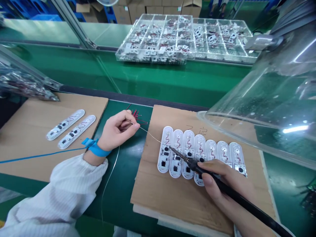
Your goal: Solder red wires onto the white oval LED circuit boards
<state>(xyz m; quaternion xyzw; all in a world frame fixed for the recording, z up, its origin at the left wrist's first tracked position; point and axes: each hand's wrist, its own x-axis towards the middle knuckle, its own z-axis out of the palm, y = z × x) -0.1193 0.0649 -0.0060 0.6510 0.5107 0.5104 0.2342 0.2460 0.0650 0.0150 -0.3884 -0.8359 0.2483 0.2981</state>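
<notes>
My right hand (223, 182) grips a black soldering iron (237, 197) like a pen. Its tip touches the leftmost of several white oblong circuit modules (199, 153) lined up on a brown board (177, 194). My left hand (118, 130) pinches a thin solder wire (150, 135) that runs to the same spot by the tip. The rest of the wire trails down past the wrist. A blue wrist strap (95, 148) with a blue cord circles my left wrist. A bunch of short red wires (137, 115) lies just behind my left hand.
Two finished white modules (71, 128) lie on a second brown board (29, 131) at the left. A clear dome-shaped hood (276, 98) overhangs the right side. Clear compartment trays (182, 38) of parts sit on the green conveyor behind. A bag of parts (24, 84) is at far left.
</notes>
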